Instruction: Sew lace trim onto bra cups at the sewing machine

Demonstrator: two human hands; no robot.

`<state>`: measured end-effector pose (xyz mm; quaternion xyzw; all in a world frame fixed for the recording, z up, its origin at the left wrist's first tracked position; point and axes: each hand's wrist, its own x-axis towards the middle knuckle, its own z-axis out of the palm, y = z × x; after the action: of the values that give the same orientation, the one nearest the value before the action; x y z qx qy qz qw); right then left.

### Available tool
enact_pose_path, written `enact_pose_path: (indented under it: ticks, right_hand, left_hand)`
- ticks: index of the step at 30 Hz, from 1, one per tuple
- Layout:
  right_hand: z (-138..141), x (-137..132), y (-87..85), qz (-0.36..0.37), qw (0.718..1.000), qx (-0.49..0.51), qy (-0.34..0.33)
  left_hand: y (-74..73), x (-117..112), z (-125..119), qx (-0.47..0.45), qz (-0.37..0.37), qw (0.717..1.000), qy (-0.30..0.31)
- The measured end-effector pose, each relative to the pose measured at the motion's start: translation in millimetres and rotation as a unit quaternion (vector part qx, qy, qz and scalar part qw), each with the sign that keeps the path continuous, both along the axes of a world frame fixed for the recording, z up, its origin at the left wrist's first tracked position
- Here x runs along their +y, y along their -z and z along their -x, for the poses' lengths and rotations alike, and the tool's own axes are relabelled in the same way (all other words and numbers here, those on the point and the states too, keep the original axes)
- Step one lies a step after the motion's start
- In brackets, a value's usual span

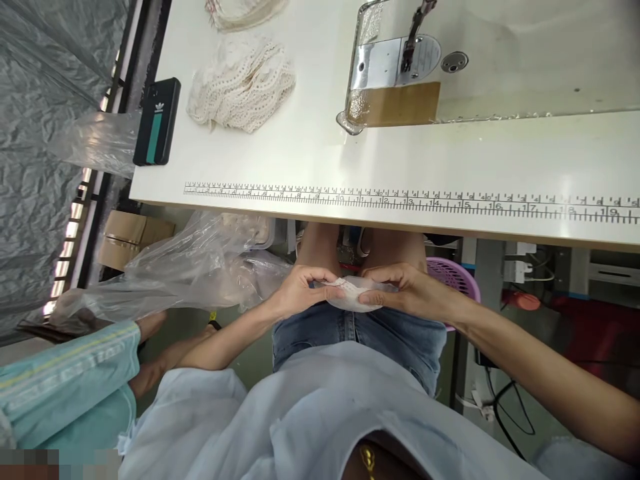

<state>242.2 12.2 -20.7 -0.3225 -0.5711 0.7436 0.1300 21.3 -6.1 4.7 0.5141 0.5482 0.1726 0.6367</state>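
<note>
as forearms (525, 352) slant inward, left hand (303, 291) and right hand (407, 288) pinch sheer white fabric (350, 292) between narrowed fingers (371, 298).

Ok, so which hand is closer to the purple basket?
Right. The right hand is the nearer one, just to the left of the purple basket in the picture; the left hand is farther left, beyond the right.

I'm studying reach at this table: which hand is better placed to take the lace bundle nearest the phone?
Probably the left hand: the lace bundle lies leftward, nearer to it than to the right hand. Both hands hold a whitish piece, so the left may need freeing.
</note>
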Motion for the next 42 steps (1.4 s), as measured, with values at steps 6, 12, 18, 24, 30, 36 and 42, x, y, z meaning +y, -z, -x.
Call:
enact_pose_path:
  ticks: [6, 12, 18, 24, 30, 36, 42]
  right_hand:
    - [-0.2, 0.5, 0.8, 0.002, 1.0, -0.009, -0.002]
    - [-1.5, 0.2, -7.6, -0.026, 1.0, -0.003, -0.002]
    - [4.8, -0.5, -10.9, -0.079, 0.996, -0.015, 0.034]
    - [4.4, -2.0, -5.3, -0.104, 0.993, -0.036, 0.028]
    - [7.6, -1.8, -8.2, -0.103, 0.993, -0.038, 0.036]
    - [9.0, 0.0, -8.4, -0.113, 0.992, -0.036, 0.041]
    - [5.6, 0.5, -8.8, -0.083, 0.995, -0.026, 0.053]
  left_hand:
    - [-3.2, -2.0, 0.6, -0.013, 0.004, 1.0, -0.022]
    - [-11.5, -0.7, -1.6, 0.006, -0.032, 0.999, -0.002]
    - [-15.9, 0.8, -1.5, 0.059, -0.079, 0.995, 0.024]
    - [-17.7, 1.5, -2.4, 0.067, -0.063, 0.996, 0.018]
    - [-18.5, 4.0, -2.1, 0.068, -0.065, 0.995, 0.034]
    - [-17.6, 6.5, 0.9, 0.075, -0.057, 0.995, 0.042]
    - [-14.4, 12.3, 1.5, 0.05, -0.038, 0.997, 0.049]
